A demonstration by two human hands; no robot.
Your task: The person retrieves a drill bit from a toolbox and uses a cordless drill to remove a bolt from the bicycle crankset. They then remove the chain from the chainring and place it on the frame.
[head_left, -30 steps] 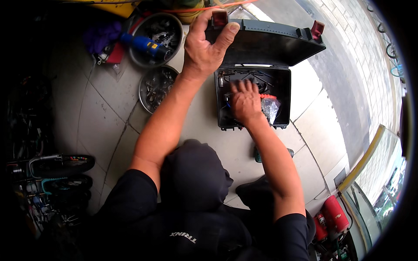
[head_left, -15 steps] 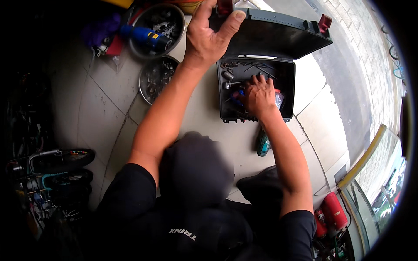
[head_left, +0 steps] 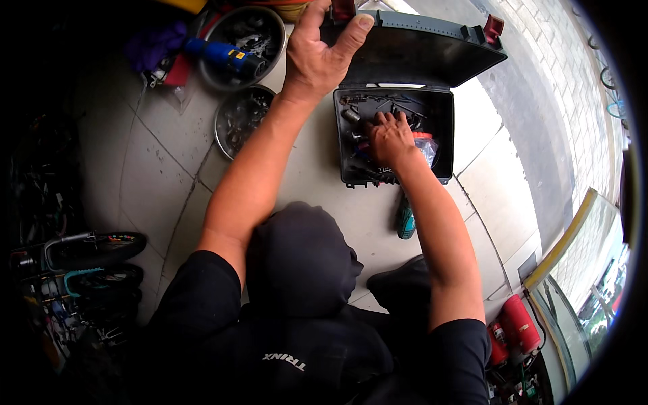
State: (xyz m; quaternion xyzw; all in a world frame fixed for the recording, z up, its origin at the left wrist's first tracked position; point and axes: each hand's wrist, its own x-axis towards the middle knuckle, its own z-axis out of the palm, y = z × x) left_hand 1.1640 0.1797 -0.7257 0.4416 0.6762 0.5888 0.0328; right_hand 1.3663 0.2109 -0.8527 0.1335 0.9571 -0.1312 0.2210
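Note:
My left hand (head_left: 320, 59) holds the raised lid (head_left: 425, 50) of a black case by its top edge, beside a dark red latch (head_left: 342, 9). My right hand (head_left: 391, 138) is inside the case (head_left: 443, 135), fingers bent and apart over the contents, their tips partly hidden. Around it lie metal sockets (head_left: 350, 115), thin black rods, a red item (head_left: 422, 135) and a clear plastic bag (head_left: 427, 152). Just below the case, partly behind my right forearm, is a teal power tool (head_left: 406, 223).
Two metal bowls of parts (head_left: 221, 83) (head_left: 226, 145) stand at left, a blue tool (head_left: 223, 55) in the upper one, beside a purple cloth (head_left: 152, 50). Bicycles (head_left: 94, 248) line the left. Red tanks (head_left: 520, 324) and a glass panel (head_left: 574, 236) are at right.
Over the last second both hands and the case have shifted upward in the picture. My right hand's fingers have bent further into the contents, and more of the teal tool shows.

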